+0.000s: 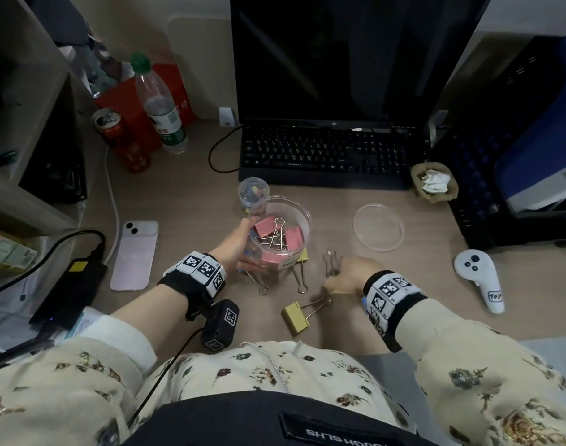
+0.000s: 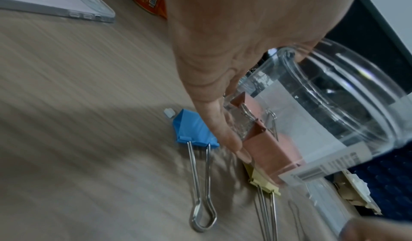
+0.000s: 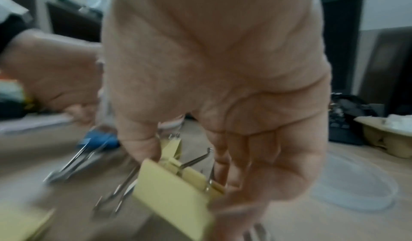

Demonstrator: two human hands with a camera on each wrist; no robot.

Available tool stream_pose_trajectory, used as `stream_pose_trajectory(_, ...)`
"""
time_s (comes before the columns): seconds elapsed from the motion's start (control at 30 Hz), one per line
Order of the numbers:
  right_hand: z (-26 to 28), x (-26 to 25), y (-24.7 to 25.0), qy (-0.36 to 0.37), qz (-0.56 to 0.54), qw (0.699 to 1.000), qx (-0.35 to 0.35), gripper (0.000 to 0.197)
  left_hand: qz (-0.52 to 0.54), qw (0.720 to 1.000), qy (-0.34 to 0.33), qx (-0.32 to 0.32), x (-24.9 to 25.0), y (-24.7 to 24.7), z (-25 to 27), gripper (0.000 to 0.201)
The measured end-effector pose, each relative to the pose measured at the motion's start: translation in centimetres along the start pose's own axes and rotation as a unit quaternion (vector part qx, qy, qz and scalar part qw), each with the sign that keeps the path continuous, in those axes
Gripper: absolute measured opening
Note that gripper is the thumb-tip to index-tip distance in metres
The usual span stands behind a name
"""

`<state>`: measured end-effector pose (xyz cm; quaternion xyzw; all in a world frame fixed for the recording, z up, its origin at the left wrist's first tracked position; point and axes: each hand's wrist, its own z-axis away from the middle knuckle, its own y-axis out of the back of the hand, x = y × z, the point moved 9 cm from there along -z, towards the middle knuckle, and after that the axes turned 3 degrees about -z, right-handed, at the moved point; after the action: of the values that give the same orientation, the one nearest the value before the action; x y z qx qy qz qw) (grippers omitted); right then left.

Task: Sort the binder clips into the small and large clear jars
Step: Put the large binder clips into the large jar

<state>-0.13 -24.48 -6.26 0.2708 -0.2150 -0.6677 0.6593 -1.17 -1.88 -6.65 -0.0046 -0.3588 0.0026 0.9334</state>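
Observation:
My left hand grips the large clear jar, tilted above the desk, with pink binder clips inside. In the left wrist view my left fingers lie along the large jar's wall, over a blue clip and a yellow clip on the desk. My right hand is curled round a large yellow clip, whose wire handles stick out of the fist. Another yellow clip lies near the desk's front edge. The small jar stands behind the large one with small clips inside.
A clear lid lies right of the jar. A pink phone and black charger lie to the left, with a keyboard and monitor behind. A white controller and a paper cup with tissue sit at the right.

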Motion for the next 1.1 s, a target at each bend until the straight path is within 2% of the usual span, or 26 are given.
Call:
stream_pose_trajectory(0.07, 0.3, 0.3, 2.7, -0.002, -0.064, 0.997, 0.036, 0.035, -0.009, 1.0, -0.004, 0.0, 0.1, 0.0, 0.0, 0.058)
stream_pose_trajectory(0.13, 1.2, 0.4, 6.2, 0.017, -0.124, 0.986, 0.108, 0.037, -0.02, 1.0, -0.008, 0.002, 0.2, -0.1, 0.0, 0.048)
stream_pose_trajectory(0.2, 2.8, -0.5, 9.5, 0.084, -0.225, 0.956, 0.17, 0.035, -0.034, 0.999, -0.009, 0.003, 0.4, -0.2, 0.3, 0.039)
stream_pose_trajectory(0.27, 5.2, -3.0, 12.0, 0.183, -0.286, 0.921, 0.191, 0.034, -0.056, 0.998, -0.013, -0.006, 0.5, -0.7, 0.4, 0.04)
stream_pose_trajectory(0.33, 6.7, -5.6, 12.4, 0.239, -0.216, 0.93, 0.175, 0.034, -0.07, 0.997, -0.019, -0.025, 0.7, -1.3, 0.6, 0.037)
stream_pose_trajectory(0.4, 6.5, -7.4, 11.1, 0.245, -0.119, 0.952, 0.142, 0.036, -0.087, 0.995, -0.028, -0.03, 0.9, -1.5, 1.0, 0.034)
stream_pose_trajectory(0.57, 5.2, -8.8, 8.1, 0.184, 0.032, 0.978, 0.097, 0.041, -0.131, 0.99, -0.039, -0.035, 0.3, -0.6, 1.2, 0.071)
stream_pose_trajectory(0.67, 5.1, -9.3, 7.9, 0.163, 0.13, 0.974, 0.09, 0.03, -0.146, 0.988, -0.036, -0.031, 0.2, -0.4, 1.5, 0.082)
stream_pose_trajectory(0.73, 4.9, -9.8, 8.0, 0.159, 0.155, 0.971, 0.088, 0.031, -0.147, 0.988, -0.038, -0.037, 0.2, -0.7, 1.7, 0.086)
stream_pose_trajectory(0.8, 4.6, -10.4, 7.9, 0.163, 0.175, 0.966, 0.094, 0.031, -0.143, 0.988, -0.047, -0.044, 0.5, -0.9, 1.8, 0.075)
stream_pose_trajectory(0.87, 4.3, -11.1, 7.3, 0.177, 0.184, 0.961, 0.102, 0.022, -0.138, 0.988, -0.055, -0.043, 0.7, -0.9, 1.9, 0.068)
stream_pose_trajectory(0.9, 4.2, -11.3, 7.0, 0.186, 0.179, 0.961, 0.102, 0.019, -0.139, 0.988, -0.055, -0.043, 0.7, -0.9, 1.9, 0.074)
stream_pose_trajectory(0.97, 3.8, -11.3, 6.4, 0.196, 0.167, 0.961, 0.098, 0.028, -0.136, 0.989, -0.052, -0.038, 0.5, -0.5, 1.9, 0.09)
stream_pose_trajectory(1.0, 3.5, -11.1, 6.4, 0.199, 0.155, 0.962, 0.103, 0.029, -0.129, 0.99, -0.05, -0.038, 0.2, -0.3, 1.7, 0.092)
stream_pose_trajectory(1.1, 3.4, -10.4, 7.9, 0.224, 0.075, 0.959, 0.158, 0.026, -0.107, 0.993, -0.045, -0.031, -0.1, 0.7, 1.2, 0.073)
